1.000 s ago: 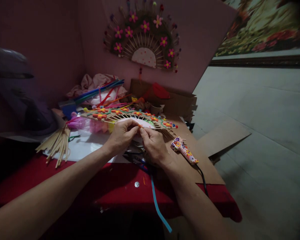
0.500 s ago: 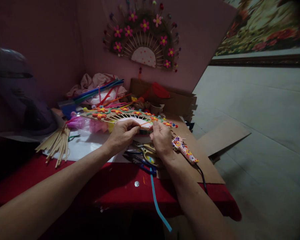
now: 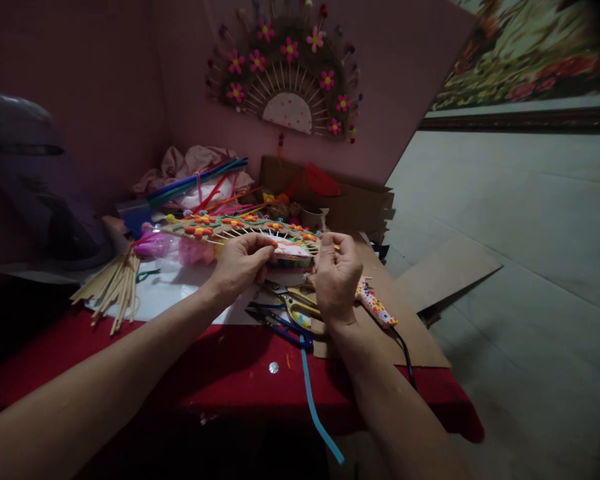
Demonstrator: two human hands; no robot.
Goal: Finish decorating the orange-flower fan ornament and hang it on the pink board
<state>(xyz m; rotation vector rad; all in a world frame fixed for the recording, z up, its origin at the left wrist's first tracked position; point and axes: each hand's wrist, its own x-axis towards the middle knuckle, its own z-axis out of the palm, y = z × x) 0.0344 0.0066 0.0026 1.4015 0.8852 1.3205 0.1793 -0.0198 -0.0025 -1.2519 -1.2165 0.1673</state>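
Observation:
My left hand (image 3: 243,265) pinches a thin orange pipe cleaner (image 3: 274,244) between thumb and fingertips. Apart from it, to the right, my right hand (image 3: 337,277) is closed with its fingertips together; whatever they hold is too small to make out. Behind both hands lies a half-round fan (image 3: 200,231) of sticks, with orange flowers, a green vine and coloured beads on its rim. Its white half-round centre (image 3: 294,248) shows between my hands. Below them are gold-handled scissors (image 3: 300,307) and blue-handled snips (image 3: 285,327), partly overlapping.
A flower-patterned glue gun (image 3: 375,303) with a black cord lies on cardboard (image 3: 415,340) at right. A light-blue strip (image 3: 313,407) hangs over the red cloth's edge (image 3: 220,373). Wooden sticks (image 3: 113,290) fan out at left. A finished fan (image 3: 287,110) hangs on the wall.
My right hand has moved right and slightly up, away from my left hand. The orange strip no longer shows stretched between them. My left hand has shifted slightly left.

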